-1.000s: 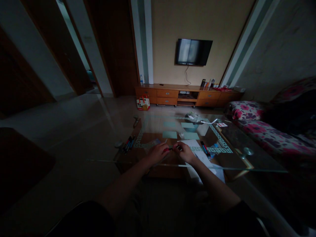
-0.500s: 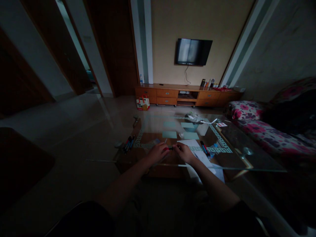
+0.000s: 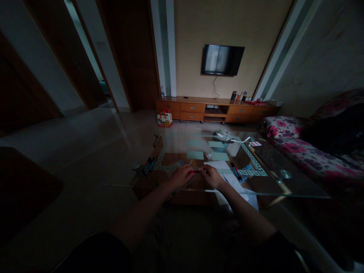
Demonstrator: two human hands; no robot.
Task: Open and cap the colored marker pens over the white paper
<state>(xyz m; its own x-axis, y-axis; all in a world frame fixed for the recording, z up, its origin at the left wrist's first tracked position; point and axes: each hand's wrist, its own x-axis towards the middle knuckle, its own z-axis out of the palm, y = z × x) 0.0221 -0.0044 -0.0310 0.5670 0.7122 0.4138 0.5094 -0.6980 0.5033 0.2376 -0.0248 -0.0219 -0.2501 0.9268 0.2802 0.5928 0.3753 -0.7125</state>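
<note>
A slim red and black pen (image 3: 193, 171) lies level between my hands, above the near part of the glass coffee table (image 3: 176, 142). My left hand (image 3: 182, 176) is closed around its red end. The fingers of my right hand (image 3: 211, 176) pinch its dark end. A group of black pens with coloured parts (image 3: 148, 167) lies on the glass to the left of my left hand. To the right of my right hand are more dark pens (image 3: 236, 171), beside white paper sheets (image 3: 220, 165). My fingers partly hide the held pen, and the light is dim.
A crumpled clear plastic bag (image 3: 224, 135) sits at the table's far side, near a red and white card (image 3: 255, 143). The flowered sofa (image 3: 295, 148) stands at the right. Beyond are a low TV cabinet (image 3: 192, 108) and a paper bag (image 3: 164, 118) on the floor.
Both hands stay on the pen in nearly the same place. A small shift of the fingers around it is all that differs.
</note>
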